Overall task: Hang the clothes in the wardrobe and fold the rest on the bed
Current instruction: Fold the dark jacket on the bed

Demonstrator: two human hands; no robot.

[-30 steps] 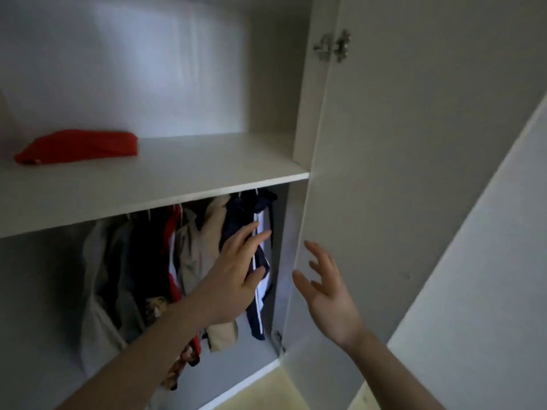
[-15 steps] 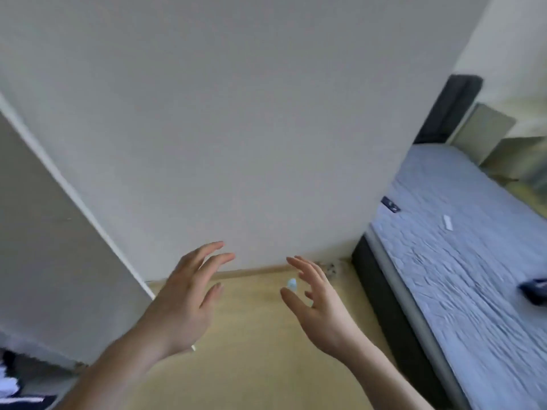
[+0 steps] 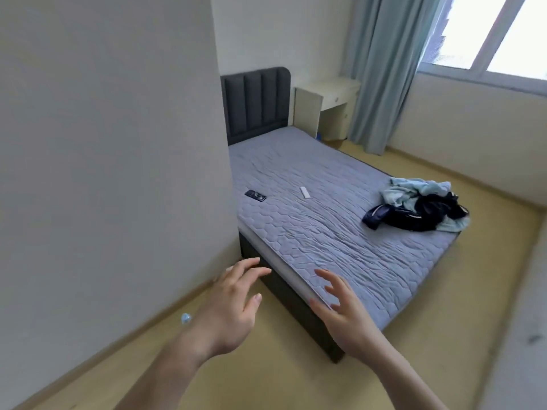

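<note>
Two bare hands reach forward at the bottom centre of the frame, both holding nothing. The left hand (image 3: pixel 228 309) and the right hand (image 3: pixel 343 312) have their fingers spread wide and relaxed, palms turned toward each other, probably ready to gather cloth.

The task's clothes (image 3: pixel 420 205) lie in a loose heap at the right of the frame, well apart from the hands, on the far corner of the bed (image 3: pixel 325 232). The heap mixes pale blue fabric with a dark navy garment with thin white stripes. Unfolded and jumbled, it looks like the pile awaiting sorting.

The bed fills the middle of the frame, covered by a grey-blue quilted mattress pad, with a dark padded headboard (image 3: pixel 254 105) at upper centre. A dark phone (image 3: pixel 256 195) and a small white remote (image 3: pixel 305 192) rest on it, near the middle.

A plain white wall (image 3: pixel 103 143) fills the left. A cream bedside cabinet (image 3: pixel 322 108), a pale blue curtain (image 3: pixel 381 69) and a bright window (image 3: pixel 497 34) sit upper right. The floor (image 3: pixel 266 374) is pale yellow.
</note>
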